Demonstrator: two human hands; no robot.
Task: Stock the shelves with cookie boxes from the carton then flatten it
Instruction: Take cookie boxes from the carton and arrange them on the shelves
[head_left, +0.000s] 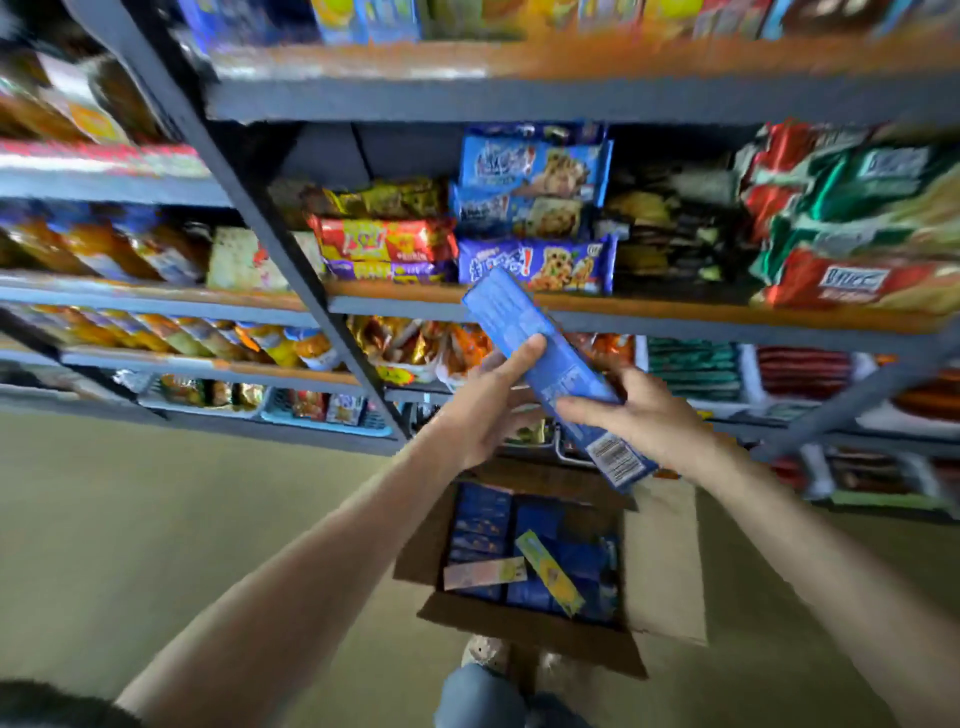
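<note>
While the blue cookie box (545, 358) is held tilted in the air, its upper end just in front of the middle shelf (675, 314), it is gripped from both sides. The left thumb (522, 356) is laid along its printed face, and the other left fingers pass behind it, where they cannot be made out. The right thumb (576, 410) is pressed against the lower part of the same face, with the right fingers curled over the far edge. The left hand (483, 400) and the right hand (649, 415) are thus both closed round the one box, which touches no shelf. Directly beyond its upper end, blue cookie packets (535, 262) are stacked on that shelf. Below the hands, the carton (667, 561) stands open on the floor (156, 519), flaps spread, not flattened. Inside it rows of blue boxes (480, 514) are seen, with a yellow-green pack (548, 571) and a pale pink pack (483, 571) lying across them. The task is judged to be at an early or middle stage: much stocking is left, then the flattening. The view is smeared by motion, so print cannot be read, and the intended slot cannot be told.
</note>
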